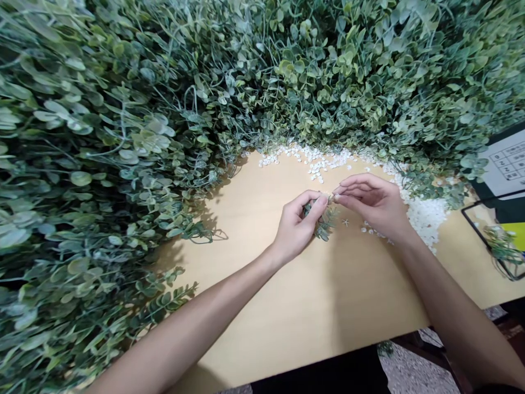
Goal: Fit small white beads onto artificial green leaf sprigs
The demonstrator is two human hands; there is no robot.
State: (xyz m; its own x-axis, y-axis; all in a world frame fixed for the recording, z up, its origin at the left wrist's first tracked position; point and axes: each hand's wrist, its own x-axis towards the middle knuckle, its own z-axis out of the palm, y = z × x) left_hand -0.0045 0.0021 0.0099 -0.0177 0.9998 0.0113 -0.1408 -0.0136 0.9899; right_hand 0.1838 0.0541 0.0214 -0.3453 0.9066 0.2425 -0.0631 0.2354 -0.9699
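Over the middle of the table, my left hand [301, 221] pinches a small artificial leaf sprig [325, 223], whose green leaves hang below the fingers. Thumb and fingertips of my right hand [375, 202] close on a tiny pale piece at the sprig's end; its exact shape is too small to make out. The two hands nearly meet there. A small star-shaped bit [345, 222] lies on the table just below my right fingers. Small white pieces [426, 219] are heaped beside and behind my right hand.
Piles of artificial greenery [123, 126] fill the left and back of the wooden table [254, 219]. More white pieces [324, 161] are scattered along the foliage's edge. At right are a printed sheet [506, 161] and a black-framed tray [478, 232] with some sprigs [501, 243].
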